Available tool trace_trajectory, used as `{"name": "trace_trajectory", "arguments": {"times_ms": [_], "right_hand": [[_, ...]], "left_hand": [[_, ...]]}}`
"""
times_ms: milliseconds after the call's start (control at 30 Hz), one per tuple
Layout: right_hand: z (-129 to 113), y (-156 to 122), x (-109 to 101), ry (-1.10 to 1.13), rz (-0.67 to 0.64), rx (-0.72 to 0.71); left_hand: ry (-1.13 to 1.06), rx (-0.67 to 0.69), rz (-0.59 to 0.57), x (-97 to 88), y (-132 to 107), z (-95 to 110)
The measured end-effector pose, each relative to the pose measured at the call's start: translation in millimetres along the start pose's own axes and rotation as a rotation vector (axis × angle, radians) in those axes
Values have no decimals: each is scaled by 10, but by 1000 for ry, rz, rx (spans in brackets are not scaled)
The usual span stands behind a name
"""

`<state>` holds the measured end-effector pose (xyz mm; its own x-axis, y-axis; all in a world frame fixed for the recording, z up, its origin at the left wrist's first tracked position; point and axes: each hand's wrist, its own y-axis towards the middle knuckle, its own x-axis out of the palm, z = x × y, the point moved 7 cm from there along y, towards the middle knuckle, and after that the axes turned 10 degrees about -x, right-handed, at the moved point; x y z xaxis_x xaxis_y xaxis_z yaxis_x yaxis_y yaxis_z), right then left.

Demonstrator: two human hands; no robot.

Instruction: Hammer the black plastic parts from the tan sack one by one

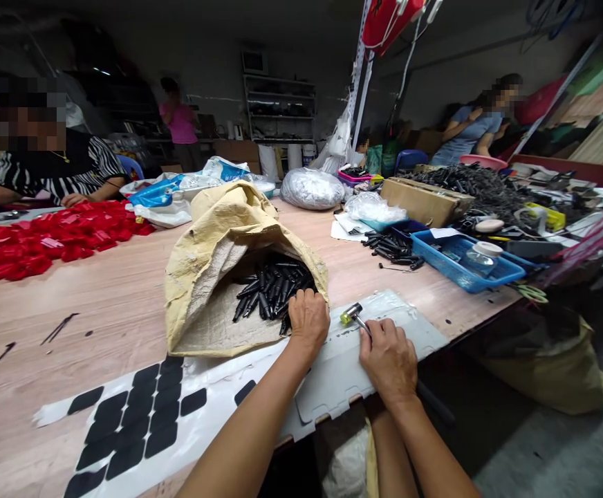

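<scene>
A yellowish woven sack (pixel 187 277) lies on its side with its mouth towards me. Inside is a pile of slim black plastic pieces (pixel 265 294). At the right edge of that mouth is my left hand (pixel 309 321), its fingers curled down beside the black pieces; what they hold is hidden. My right hand (pixel 389 356) is closed around the handle of a small hammer (pixel 352 314) with a metal and yellow head. The hammer is over a grey board (pixel 343 373) at the table's front edge.
White sheets with black rounded-square stickers (pixel 164 415) lie front left. Red pieces (pixel 47 238) are heaped before a seated person (pixel 63 166). A blue tray (pixel 467 270) with a jar, a cardboard box (pixel 420 200) and a dark heap (pixel 488 190) stand right. Two other people are further back.
</scene>
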<state>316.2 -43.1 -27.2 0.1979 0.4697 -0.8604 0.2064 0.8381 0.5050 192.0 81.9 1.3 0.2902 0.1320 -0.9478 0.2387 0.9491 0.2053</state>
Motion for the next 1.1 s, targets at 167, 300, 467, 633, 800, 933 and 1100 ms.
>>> {"name": "trace_trajectory", "arguments": {"times_ms": [167, 300, 467, 633, 800, 933, 1100], "right_hand": [[-3, -3, -17, -5, 8, -11], [-14, 0, -43, -8, 5, -27], [-16, 1, -45, 1, 5, -27], [15, -13, -3, 32, 10, -2], [33, -25, 21, 39, 16, -19], [27, -29, 36, 20, 9, -46], [61, -10, 73, 45, -26, -39]], "left_hand": [[-5, -11, -40, 36, -63, 78], [-22, -17, -49, -28, -125, 36], [-269, -52, -64, -297, -364, -371], [-463, -47, -150, -415, -778, -910], [-505, -60, -204, -303, -996, -1206], [-539, -50, -152, -248, -1015, -1251], [-514, -35, -111, -227, -1032, -1245]]}}
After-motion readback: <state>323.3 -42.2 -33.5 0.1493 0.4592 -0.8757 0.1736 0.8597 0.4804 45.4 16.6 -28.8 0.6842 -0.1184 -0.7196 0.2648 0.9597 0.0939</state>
